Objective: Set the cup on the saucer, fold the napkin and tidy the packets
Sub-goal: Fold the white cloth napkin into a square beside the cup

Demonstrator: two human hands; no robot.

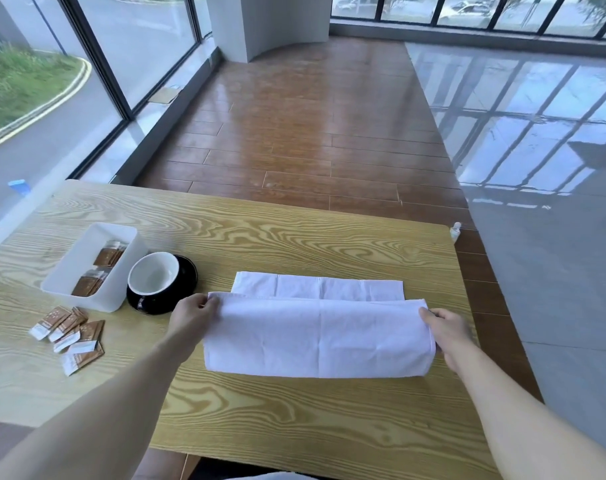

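A white cloth napkin (319,336) lies across the middle of the wooden table (294,237), its near half lifted and folded over toward the far edge. My left hand (194,315) pinches the napkin's left corner; my right hand (447,329) pinches the right corner. A cup (153,273), white inside and black outside, stands on a black saucer (188,271) left of the napkin. Several brown-and-white packets (71,334) lie loose near the table's left front.
A white rectangular bin (83,251) left of the cup holds more brown packets (99,270). A small white bottle (455,231) sits at the table's far right corner. Glass windows run along the left; wood and tile floor lie beyond.
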